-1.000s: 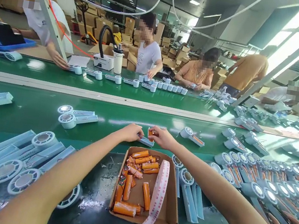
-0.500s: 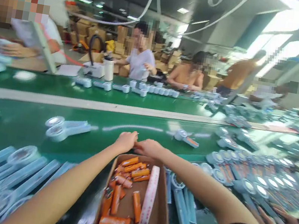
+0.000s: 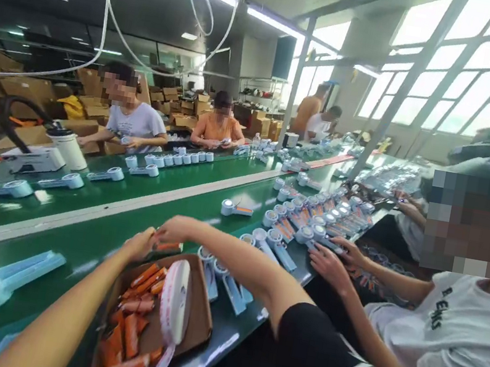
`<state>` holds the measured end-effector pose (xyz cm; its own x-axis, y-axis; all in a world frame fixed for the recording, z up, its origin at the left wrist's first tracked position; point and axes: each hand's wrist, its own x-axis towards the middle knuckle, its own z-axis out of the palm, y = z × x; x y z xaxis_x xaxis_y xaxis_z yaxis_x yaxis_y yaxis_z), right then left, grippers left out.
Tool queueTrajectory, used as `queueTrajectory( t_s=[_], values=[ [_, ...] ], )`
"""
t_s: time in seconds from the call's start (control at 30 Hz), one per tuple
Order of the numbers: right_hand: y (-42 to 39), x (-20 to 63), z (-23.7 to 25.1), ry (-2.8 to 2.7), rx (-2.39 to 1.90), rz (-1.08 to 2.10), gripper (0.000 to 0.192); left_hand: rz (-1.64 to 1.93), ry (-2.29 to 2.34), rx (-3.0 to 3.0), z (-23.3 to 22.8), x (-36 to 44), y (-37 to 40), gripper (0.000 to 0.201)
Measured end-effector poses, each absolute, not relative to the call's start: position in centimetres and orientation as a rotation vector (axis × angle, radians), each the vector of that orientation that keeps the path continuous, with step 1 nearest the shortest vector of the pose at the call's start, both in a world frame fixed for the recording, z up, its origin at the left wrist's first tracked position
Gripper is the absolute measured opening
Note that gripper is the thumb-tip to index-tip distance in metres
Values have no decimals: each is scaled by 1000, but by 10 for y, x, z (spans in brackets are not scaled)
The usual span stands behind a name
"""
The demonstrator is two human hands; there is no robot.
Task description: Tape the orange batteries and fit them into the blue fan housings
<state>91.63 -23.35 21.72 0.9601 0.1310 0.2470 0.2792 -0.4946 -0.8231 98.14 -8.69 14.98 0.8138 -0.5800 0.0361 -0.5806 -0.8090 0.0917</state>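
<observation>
Two hands meet at the far rim of a cardboard tray (image 3: 198, 320) on the green desk (image 3: 77, 230). The left hand (image 3: 139, 245) and right hand (image 3: 171, 231) are both curled with fingertips together over an orange battery cell (image 3: 167, 246) lying just past the tray's edge. How firmly either grips it cannot be told, as the fingers hide the contact.

The tray holds more orange battery cells (image 3: 135, 303) in a loose heap, close under the wrists, likely so that each can be picked without a reach. A roll of white tape (image 3: 175, 297) stands on edge across the tray, its loose end hanging over the near rim.

Blue handheld fan housings (image 3: 228, 281) lie in a row just right of the tray, heads away from the person. A co-worker's hand (image 3: 329, 266) rests on further housings (image 3: 314, 220) packed side by side.
</observation>
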Motion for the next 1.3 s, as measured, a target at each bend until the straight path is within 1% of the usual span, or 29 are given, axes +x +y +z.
queueTrajectory(
  t_s=[0.03, 0.07, 0.13, 0.17, 0.23, 0.27, 0.3, 0.33, 0.4, 0.43, 0.47, 0.5, 0.67, 0.7, 0.77, 0.87, 0.9, 0.97, 1.13, 1.17, 1.27, 1.3],
  values=[
    [-248, 901, 218, -260, -2074, -193, 49, 38, -930, 2886, 156, 975, -88, 33],
    [-266, 883, 214, -257, -2078, -185, 41, 64, -930, 2874, 163, 967, -88, 32],
    [-305, 842, 196, -235, -2053, -185, 24, 70, -991, 2820, 176, 944, -86, 46],
    [-324, 819, 183, -222, -2046, -186, 24, 36, -1079, 2770, 184, 929, -85, 54],
    [-349, 772, 156, -266, -2048, -214, 41, -92, -1428, 2604, 199, 892, -84, 69],
    [-354, 751, 143, -292, -2047, -246, 45, -161, -1664, 2503, 205, 872, -85, 73],
    [-352, 732, 131, -333, -2056, -290, 46, -233, -1872, 2456, 210, 853, -87, 71],
    [-345, 719, 121, -388, -2069, -337, 43, -305, -2046, 2460, 213, 836, -89, 65],
    [-322, 704, 100, -528, -2119, -423, 31, -439, -2193, 2644, 212, 813, -94, 46],
    [-308, 701, 90, -588, -2154, -449, 25, -491, -2184, 2761, 209, 808, -95, 37],
    [-295, 701, 80, -626, -2192, -464, 21, -520, -2161, 2852, 205, 806, -94, 33],
    [-284, 701, 70, -637, -2227, -479, 18, -521, -2121, 2915, 201, 807, -91, 33],
    [-259, 697, 34, -548, -2228, -633, 7, -438, -1735, 3061, 184, 826, -44, 51],
    [-258, 696, 32, -527, -2208, -655, 6, -361, -1692, 3026, 182, 828, -30, 54],
    [-260, 693, 33, -484, -2193, -654, 7, -58, -1656, 2922, 178, 827, -1, 55],
    [-262, 691, 46, -460, -2228, -608, 12, 496, -1600, 2780, 176, 818, 32, 45],
    [-260, 690, 51, -466, -2242, -598, 14, 614, -1592, 2752, 176, 813, 39, 41],
    [-251, 690, 63, -467, -2270, -584, 21, 729, -1556, 2735, 176, 802, 48, 37],
    [-197, 694, 83, -459, -2487, -432, 59, 732, -1228, 2771, 164, 774, 62, 40],
    [-186, 697, 84, -493, -2522, -421, 59, 714, -1192, 2779, 161, 771, 65, 42],
    [-159, 705, 81, -619, -2538, -505, 39, 659, -1227, 2791, 153, 766, 73, 41],
    [-154, 705, 79, -652, -2519, -551, 36, 644, -1258, 2787, 152, 766, 76, 40]
  ],
)
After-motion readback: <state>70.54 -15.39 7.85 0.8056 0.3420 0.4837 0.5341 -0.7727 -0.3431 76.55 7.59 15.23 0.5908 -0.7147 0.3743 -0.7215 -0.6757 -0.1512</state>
